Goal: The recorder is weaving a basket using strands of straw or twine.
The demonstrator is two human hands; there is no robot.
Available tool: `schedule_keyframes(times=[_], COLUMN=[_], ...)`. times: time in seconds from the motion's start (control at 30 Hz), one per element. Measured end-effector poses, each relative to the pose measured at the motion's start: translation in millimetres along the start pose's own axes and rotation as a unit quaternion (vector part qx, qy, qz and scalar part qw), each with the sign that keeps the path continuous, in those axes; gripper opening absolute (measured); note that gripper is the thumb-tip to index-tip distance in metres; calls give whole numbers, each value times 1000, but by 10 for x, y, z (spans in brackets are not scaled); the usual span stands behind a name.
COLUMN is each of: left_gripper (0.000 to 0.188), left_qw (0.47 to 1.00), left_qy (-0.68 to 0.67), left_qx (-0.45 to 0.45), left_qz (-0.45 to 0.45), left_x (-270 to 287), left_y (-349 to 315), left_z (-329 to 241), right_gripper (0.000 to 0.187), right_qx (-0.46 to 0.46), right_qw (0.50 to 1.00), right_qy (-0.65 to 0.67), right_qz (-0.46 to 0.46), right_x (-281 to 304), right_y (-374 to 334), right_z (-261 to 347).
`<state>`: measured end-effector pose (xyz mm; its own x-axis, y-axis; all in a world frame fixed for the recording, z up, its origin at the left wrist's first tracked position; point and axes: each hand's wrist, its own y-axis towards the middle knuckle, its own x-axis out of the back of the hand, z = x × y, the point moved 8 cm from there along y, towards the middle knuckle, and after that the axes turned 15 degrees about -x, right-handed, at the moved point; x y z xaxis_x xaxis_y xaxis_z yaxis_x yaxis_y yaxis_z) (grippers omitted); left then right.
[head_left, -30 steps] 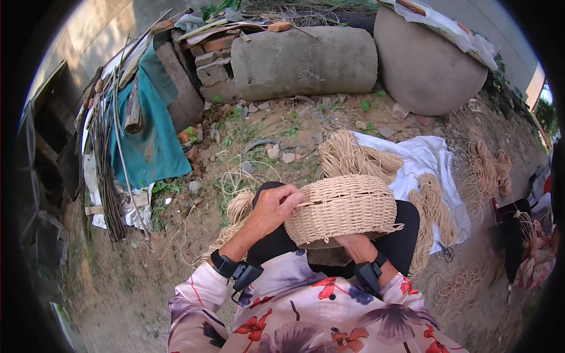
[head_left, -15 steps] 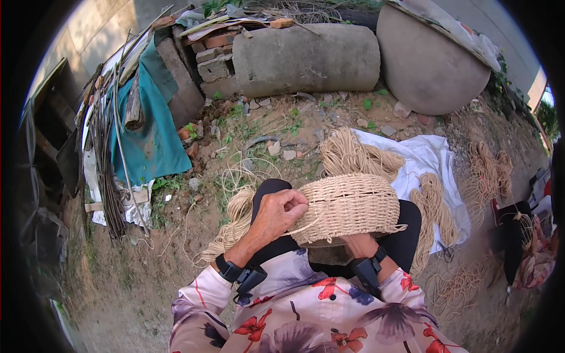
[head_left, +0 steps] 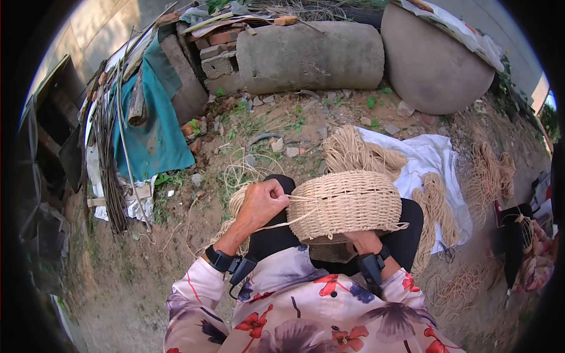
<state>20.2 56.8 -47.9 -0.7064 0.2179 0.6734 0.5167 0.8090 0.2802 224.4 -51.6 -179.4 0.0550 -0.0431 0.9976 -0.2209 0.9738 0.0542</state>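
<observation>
A round basket (head_left: 347, 203) of woven pale cord rests tilted on my knees, its side wall facing up. My left hand (head_left: 262, 203), just left of the basket, is closed in a pinch on a strand of cord (head_left: 299, 201) that runs to the weave. A second loose strand (head_left: 276, 225) leaves the basket's lower left side and passes beneath that hand. My right hand (head_left: 364, 242) is under the basket's near edge; its fingers are hidden there. A small cord loop (head_left: 402, 226) sticks out at the basket's lower right.
Behind the basket lies a big hank of cord (head_left: 353, 150), beside a white sheet (head_left: 426, 159) with another hank (head_left: 435, 203). More cord coils (head_left: 488, 170) lie at right, near another person (head_left: 529, 247). A concrete cylinder (head_left: 312, 59) and teal cloth (head_left: 156, 129) stand farther back.
My left hand has moved left, away from the basket wall, drawing the strand out between them. My right hand stays under the basket, a little more of it showing.
</observation>
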Motion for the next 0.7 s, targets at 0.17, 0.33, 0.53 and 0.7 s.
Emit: schedule_keyframes(times=[0.17,0.33,0.53,0.7], left_gripper=[13,13,10,8], left_qw=[996,989,997,986], left_qy=[-73,-115,-23,-155], left_qx=[-30,-94,-56,-58], left_qz=[-43,16,-50,-3], left_x=[-5,-101,162,-35], left_y=[-139,15,-54,-157], left_z=[21,-216,-41,101], right_gripper=[45,45,46,46], right_qx=[-31,-87,-119,-137], right_qw=[993,915,820,775], right_qy=[110,393,560,616], right_qz=[-1,-17,10,21], right_x=[-48,-176,-429,-558], right_y=[86,270,282,330], right_z=[-40,-102,-102,-31])
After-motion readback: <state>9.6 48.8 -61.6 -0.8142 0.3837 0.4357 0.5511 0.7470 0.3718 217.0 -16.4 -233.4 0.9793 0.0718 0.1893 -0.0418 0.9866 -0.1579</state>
